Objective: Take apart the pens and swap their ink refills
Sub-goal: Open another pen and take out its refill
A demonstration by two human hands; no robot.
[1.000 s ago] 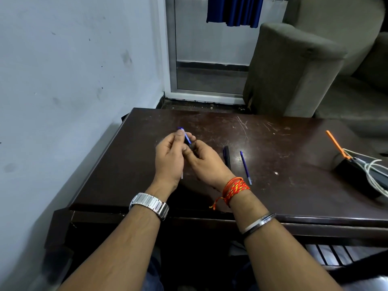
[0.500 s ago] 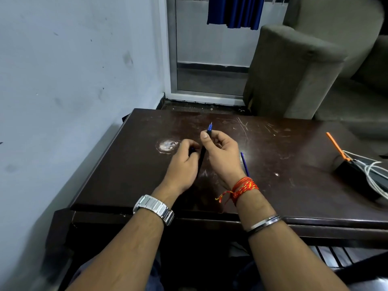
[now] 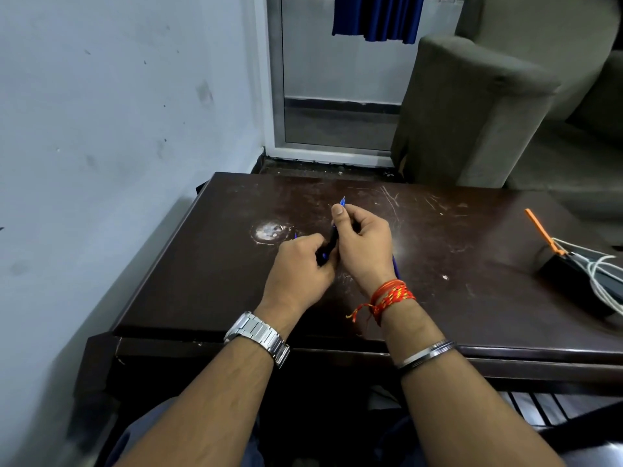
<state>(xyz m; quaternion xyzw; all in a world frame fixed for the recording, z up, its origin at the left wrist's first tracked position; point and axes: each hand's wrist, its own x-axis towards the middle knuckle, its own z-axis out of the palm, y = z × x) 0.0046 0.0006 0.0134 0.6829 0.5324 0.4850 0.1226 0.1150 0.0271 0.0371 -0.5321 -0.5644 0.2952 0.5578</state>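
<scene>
My right hand grips a dark pen barrel between thumb and fingers, slanted up and away from me. A blue refill tip pokes out above the thumb. My left hand curls round the barrel's lower end, where a bit of blue shows. A small blue point shows just above the left knuckles; I cannot tell what it belongs to. A loose blue refill lies on the table, mostly hidden behind my right wrist.
The dark wooden table has a white stain left of my hands. At its right edge sit a black box with white cables and an orange stick. A wall stands left, a grey sofa behind.
Both hands shifted right, uncovering the white stain. The dark barrel that lay on the table is now in my right hand, with the blue tip sticking out of its top.
</scene>
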